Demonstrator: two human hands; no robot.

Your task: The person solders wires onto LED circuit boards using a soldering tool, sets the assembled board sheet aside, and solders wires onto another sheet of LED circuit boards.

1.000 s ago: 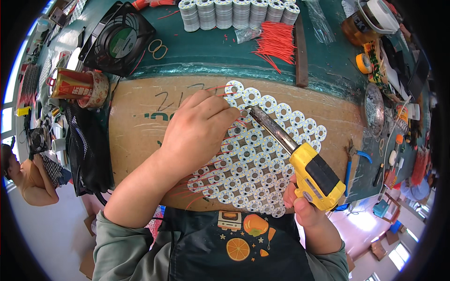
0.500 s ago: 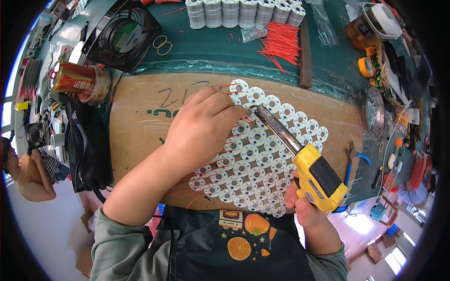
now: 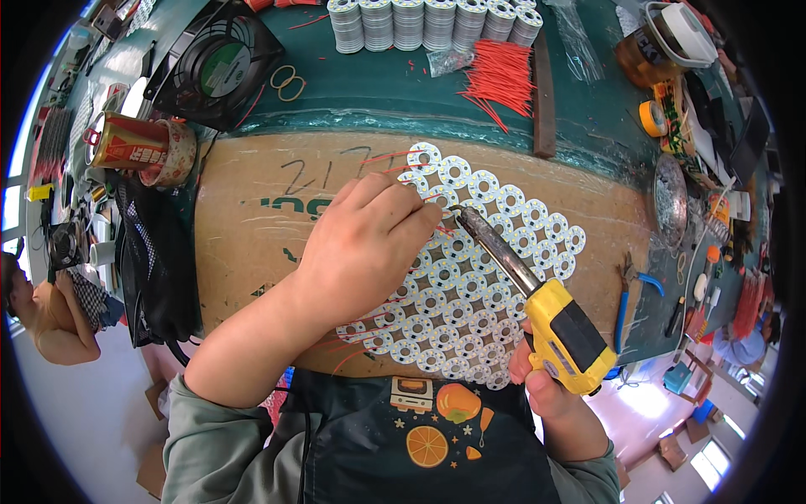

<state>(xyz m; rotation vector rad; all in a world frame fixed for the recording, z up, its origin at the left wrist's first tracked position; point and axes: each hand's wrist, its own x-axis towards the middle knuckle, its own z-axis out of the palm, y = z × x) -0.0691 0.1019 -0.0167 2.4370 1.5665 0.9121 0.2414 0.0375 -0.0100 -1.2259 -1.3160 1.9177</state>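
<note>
My right hand grips a yellow and black soldering gun, its metal barrel slanting up and left. The tip meets one of the ring-shaped white LED boards, which lie in a tight slanting grid. My left hand is closed in a pinch beside that tip, on what looks like a thin red wire; the fingertips are partly hidden. Other red wires stick out leftward from boards along the grid's left edge. Part of the grid is hidden under my left hand.
Beneath the boards lies a brown cardboard sheet. Stacked round boards and a pile of red wires stand at the back. A black fan and red can are at left; blue-handled pliers lie at right. Another person is far left.
My left hand and the soldering gun's tip have shifted slightly toward me, down the grid. Red wires on the upper boards now show above my hand.
</note>
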